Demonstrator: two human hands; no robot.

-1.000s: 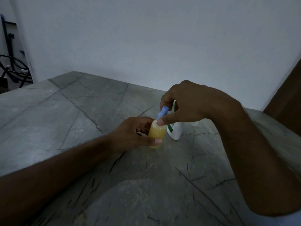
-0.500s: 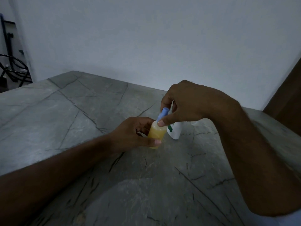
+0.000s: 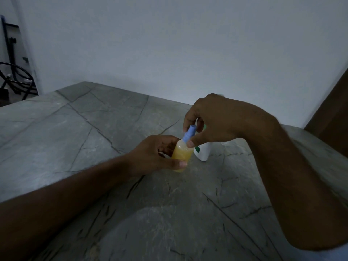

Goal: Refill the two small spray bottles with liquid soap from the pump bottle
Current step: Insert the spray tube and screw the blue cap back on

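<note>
A small clear spray bottle [image 3: 182, 155] full of yellow liquid stands on the grey stone counter [image 3: 75, 140]. My left hand [image 3: 152, 154] grips its body from the left, thumb across the front. My right hand [image 3: 212, 119] pinches the blue spray top [image 3: 189, 135] on the bottle's neck between thumb and fingers. Just behind, a white pump bottle [image 3: 203, 153] with a green label stands on the counter, its upper part hidden by my right hand. A second small spray bottle is not visible.
A white wall runs behind the counter. A brown wooden panel [image 3: 333, 113] rises at the far right. Black metal frames [image 3: 13, 80] stand past the counter's left end.
My right fingers have shifted on the blue spray top, and more of it shows now. The bottle and my left hand stay in place.
</note>
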